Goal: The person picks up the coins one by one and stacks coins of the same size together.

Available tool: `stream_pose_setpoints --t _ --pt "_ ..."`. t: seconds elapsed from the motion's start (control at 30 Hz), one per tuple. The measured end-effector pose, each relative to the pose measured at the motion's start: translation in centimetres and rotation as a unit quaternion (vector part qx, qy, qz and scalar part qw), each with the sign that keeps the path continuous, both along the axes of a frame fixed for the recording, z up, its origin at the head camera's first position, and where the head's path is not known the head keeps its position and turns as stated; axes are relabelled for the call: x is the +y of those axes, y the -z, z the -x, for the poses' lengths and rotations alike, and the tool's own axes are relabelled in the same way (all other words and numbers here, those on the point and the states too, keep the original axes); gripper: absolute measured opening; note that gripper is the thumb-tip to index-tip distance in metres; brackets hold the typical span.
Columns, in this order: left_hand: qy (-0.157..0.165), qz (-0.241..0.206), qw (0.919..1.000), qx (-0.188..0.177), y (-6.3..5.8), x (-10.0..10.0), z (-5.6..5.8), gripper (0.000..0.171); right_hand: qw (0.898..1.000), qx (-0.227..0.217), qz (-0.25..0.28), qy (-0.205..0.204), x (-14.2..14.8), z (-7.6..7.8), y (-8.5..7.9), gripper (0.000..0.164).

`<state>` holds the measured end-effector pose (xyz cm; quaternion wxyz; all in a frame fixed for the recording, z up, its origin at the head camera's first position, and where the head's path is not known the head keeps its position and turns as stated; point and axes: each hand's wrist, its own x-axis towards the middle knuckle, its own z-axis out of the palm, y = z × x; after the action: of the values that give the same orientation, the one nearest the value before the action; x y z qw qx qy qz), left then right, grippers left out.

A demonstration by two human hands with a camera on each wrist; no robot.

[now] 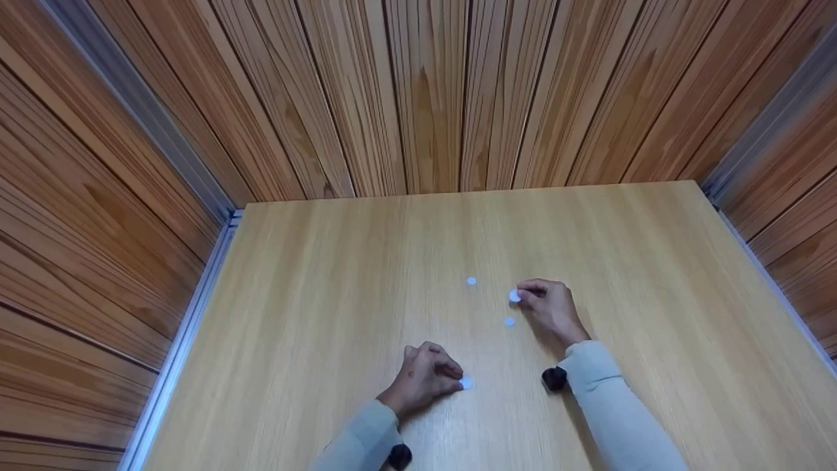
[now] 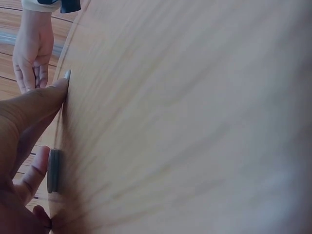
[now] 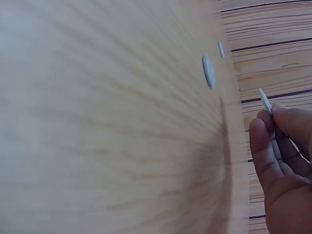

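My right hand (image 1: 550, 310) pinches a small white disc (image 1: 514, 296) between thumb and fingertips. In the right wrist view that disc (image 3: 264, 100) is tilted and lifted off the table. Two more white discs lie flat to its left: one farther back (image 1: 471, 280), one nearer (image 1: 509, 322). Closer to the front, my left hand (image 1: 426, 379) pinches another white disc (image 1: 466, 382) by its edge, low over the table. Beneath this hand, a greyish stack of discs (image 2: 54, 170) shows in the left wrist view, beside the curled fingers; the head view hides it.
The light wooden table (image 1: 314, 294) ends at a plank-patterned back wall (image 1: 428, 98). Grey metal rails (image 1: 189, 340) run along its sides. A dark wrist device (image 1: 554, 379) hangs at the right sleeve, another (image 1: 399, 456) at the left.
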<state>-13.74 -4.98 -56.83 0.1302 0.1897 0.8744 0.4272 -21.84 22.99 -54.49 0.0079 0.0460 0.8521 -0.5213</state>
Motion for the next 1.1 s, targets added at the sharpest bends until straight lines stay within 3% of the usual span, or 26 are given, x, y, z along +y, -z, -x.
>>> stream_pose_setpoints --t 0.47,0.7,1.1 --pt "0.004 -0.008 1.0000 0.001 0.0 0.0 -0.1 0.016 0.999 0.014 0.038 -0.021 -0.8 -2.3 0.2 0.013" --pt "-0.001 -0.003 0.9998 -0.020 -0.1 0.0 -0.1 0.015 0.999 0.018 0.039 -0.030 -1.6 -3.2 0.2 0.011" --pt "0.001 0.009 0.9998 -0.015 -0.2 -0.2 -0.1 0.014 0.998 0.013 0.044 -0.042 -2.5 -5.1 -0.1 0.009"
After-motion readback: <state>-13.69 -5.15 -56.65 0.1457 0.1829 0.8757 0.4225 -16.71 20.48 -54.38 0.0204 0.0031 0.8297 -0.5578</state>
